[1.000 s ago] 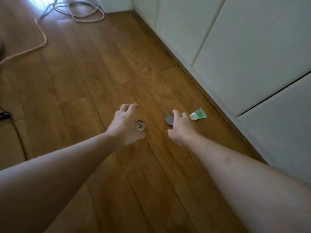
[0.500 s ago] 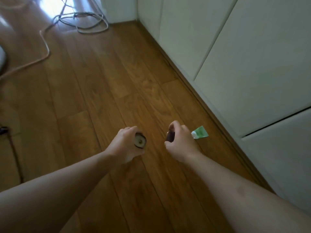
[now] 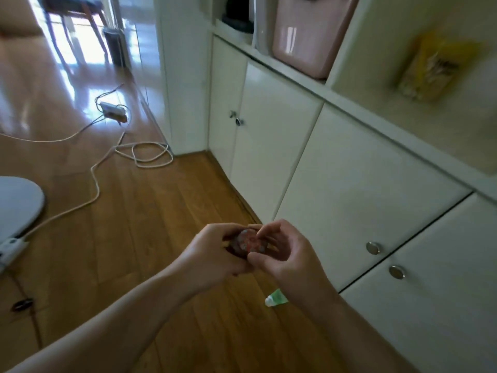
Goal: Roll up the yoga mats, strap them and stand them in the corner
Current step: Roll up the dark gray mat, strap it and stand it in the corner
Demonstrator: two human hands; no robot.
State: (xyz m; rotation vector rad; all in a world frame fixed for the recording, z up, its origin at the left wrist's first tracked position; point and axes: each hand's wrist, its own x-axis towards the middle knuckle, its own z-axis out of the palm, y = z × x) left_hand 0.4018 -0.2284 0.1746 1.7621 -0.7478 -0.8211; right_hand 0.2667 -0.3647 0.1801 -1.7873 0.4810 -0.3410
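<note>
1. At the far left edge lies a pale grey rounded object [image 3: 18,203] on the wooden floor [image 3: 150,211], only partly in view.
2. A white cable [image 3: 94,184] runs from that side across the floor, loops near the cabinet corner and leads on to a white power strip [image 3: 113,109] farther back.
3. In the background, upper left, stand the legs of a chair [image 3: 78,14] on a bright, glossy stretch of floor.
4. The left hand [image 3: 212,257] is held above the floor, its fingers curled round a small round dark object [image 3: 247,243] with a reddish patterned face.
5. The right hand [image 3: 290,254] meets it from the other side; its thumb and fingers pinch the edge of the same round object, so both hands hold it between them.
6. On the floor below the right wrist lies a small green tube [image 3: 275,298] with a white cap, close to the cabinet base.
7. White cabinet doors [image 3: 349,184] with round metal knobs [image 3: 373,247] fill the right side.
8. On the shelf above them sit a pink container [image 3: 309,36] and, farther right, a blurred yellow packet [image 3: 435,68].
9. No yoga mat shows in this view, so its place cannot be told.
</note>
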